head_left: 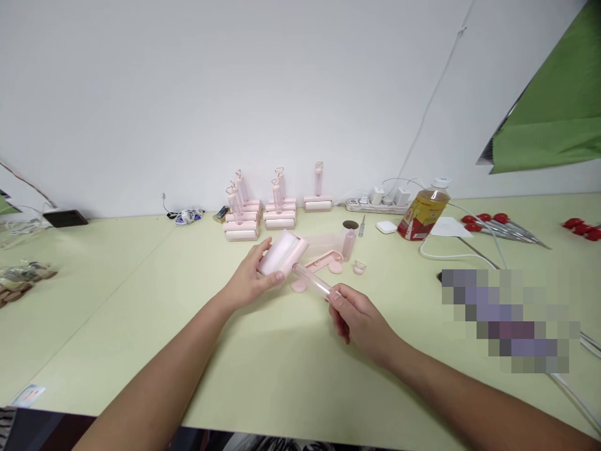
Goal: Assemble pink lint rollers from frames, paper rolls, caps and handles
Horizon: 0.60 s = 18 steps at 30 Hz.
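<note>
My left hand (253, 275) grips a pale pink lint roller head (283, 253) with a white roll, held tilted above the table. My right hand (354, 313) is closed around the lower end of a clear tube handle (313, 282), whose upper end meets the pink housing. Whether the two are joined, I cannot tell. Below and beside them lie a round pink cap (299, 285), a long pink cover piece (323, 260) and a small pink ring piece (359, 267). A clear pink tube (348, 244) stands behind my right hand.
Several assembled pink lint rollers (241, 228) stand upright along the wall. To their right are a power strip (375, 205), a white square box (385, 227) and a bottle of amber liquid (425, 210). Red-ended pointed tools (500, 225) and white cables lie farther right.
</note>
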Available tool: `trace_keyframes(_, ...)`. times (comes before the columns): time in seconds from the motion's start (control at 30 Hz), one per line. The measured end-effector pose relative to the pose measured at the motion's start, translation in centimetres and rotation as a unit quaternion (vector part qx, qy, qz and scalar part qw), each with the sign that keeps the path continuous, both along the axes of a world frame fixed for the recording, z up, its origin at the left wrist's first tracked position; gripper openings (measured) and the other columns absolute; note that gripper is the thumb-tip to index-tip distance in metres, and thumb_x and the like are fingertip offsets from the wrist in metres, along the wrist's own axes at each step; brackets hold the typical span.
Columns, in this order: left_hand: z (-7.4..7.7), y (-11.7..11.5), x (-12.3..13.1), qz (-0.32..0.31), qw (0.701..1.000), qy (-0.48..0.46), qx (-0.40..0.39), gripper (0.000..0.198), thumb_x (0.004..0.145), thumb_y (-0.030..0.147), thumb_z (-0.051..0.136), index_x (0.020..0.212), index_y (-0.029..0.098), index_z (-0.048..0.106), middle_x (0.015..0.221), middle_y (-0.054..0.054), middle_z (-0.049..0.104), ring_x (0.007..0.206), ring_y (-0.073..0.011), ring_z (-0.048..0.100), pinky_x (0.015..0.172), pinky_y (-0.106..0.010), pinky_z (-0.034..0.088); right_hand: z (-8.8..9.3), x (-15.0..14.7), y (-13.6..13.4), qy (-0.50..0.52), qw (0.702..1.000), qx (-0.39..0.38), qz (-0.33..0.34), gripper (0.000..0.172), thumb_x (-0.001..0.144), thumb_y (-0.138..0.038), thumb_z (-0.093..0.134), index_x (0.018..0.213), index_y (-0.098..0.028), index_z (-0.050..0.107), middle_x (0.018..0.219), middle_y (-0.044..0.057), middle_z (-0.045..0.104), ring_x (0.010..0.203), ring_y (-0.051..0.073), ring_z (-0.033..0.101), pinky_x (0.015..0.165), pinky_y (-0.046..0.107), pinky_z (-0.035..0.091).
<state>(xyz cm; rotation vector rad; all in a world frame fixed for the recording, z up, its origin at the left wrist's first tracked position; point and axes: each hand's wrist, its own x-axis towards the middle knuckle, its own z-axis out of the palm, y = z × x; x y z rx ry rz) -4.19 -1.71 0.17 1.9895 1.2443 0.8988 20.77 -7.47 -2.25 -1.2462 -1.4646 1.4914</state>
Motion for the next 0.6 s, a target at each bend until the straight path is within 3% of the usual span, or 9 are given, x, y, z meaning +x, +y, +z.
trace_keyframes(0.1,0.1,-0.6,0.5,0.028,0.989,0.098,0.109,0.089,0.073,0.05,0.072,0.146,0.024,0.029,0.143,-0.014,0.038,0.129,-0.0312,0.04,0.101,-0.042,0.041,-0.4,-0.1,0.3,0.053,0.998,-0.039,-0.008,0.033,0.094,-0.048,0.041,0.073,-0.022,0.043,0.055,-0.006,0.045,0.046,0.011,0.041,0.044,0.024,0.035)
trace_keyframes(0.2,0.0,-1.0,0.9,0.04,0.98,0.124,0.151,0.069,0.078,0.04,0.067,0.138,0.022,0.038,0.136,-0.013,0.045,0.125,-0.0276,0.044,0.102,-0.041,0.04,-0.4,0.0,0.3,0.09,0.996,-0.012,0.018,0.037,0.094,-0.055,0.039,0.079,-0.021,0.046,0.059,-0.005,0.046,0.046,0.011,0.042,0.044,0.024,0.036)
trace_keyframes(0.3,-0.2,-0.9,1.3,0.091,0.99,0.056,0.094,0.059,0.078,0.036,0.065,0.13,0.022,0.044,0.13,-0.01,0.052,0.109,-0.0248,0.055,0.091,-0.037,0.046,-0.2,0.1,-0.1,0.109,0.989,0.065,0.072,0.043,0.089,-0.064,0.045,0.089,-0.021,0.047,0.065,-0.005,0.047,0.051,0.01,0.043,0.049,0.025,0.038)
trace_keyframes(0.4,-0.4,-0.5,1.6,0.105,0.99,-0.099,-0.005,0.053,0.075,0.038,0.066,0.122,0.022,0.048,0.123,-0.008,0.058,0.096,-0.0215,0.059,0.077,-0.032,0.048,0.0,0.2,-0.4,0.104,0.982,0.126,0.09,0.046,0.085,-0.059,0.058,0.109,-0.022,0.047,0.073,-0.004,0.047,0.058,0.011,0.043,0.053,0.025,0.04)
trace_keyframes(0.5,-0.3,-0.3,1.7,0.091,0.963,-0.235,-0.099,0.05,0.073,0.038,0.066,0.116,0.02,0.05,0.109,-0.006,0.063,0.086,-0.0185,0.059,0.067,-0.027,0.045,0.2,0.4,-0.3,0.077,0.982,0.158,0.067,0.038,0.088,-0.047,0.061,0.114,-0.023,0.048,0.078,-0.002,0.049,0.063,0.012,0.045,0.057,0.025,0.041)
trace_keyframes(0.6,-0.1,-0.3,1.7,0.087,0.933,-0.305,-0.171,0.048,0.07,0.037,0.068,0.112,0.021,0.053,0.091,-0.001,0.063,0.072,-0.014,0.055,0.061,-0.024,0.041,0.7,0.8,-0.1,0.064,0.982,0.174,0.028,0.028,0.09,-0.042,0.058,0.111,-0.024,0.052,0.08,0.0,0.051,0.067,0.013,0.048,0.058,0.026,0.044)
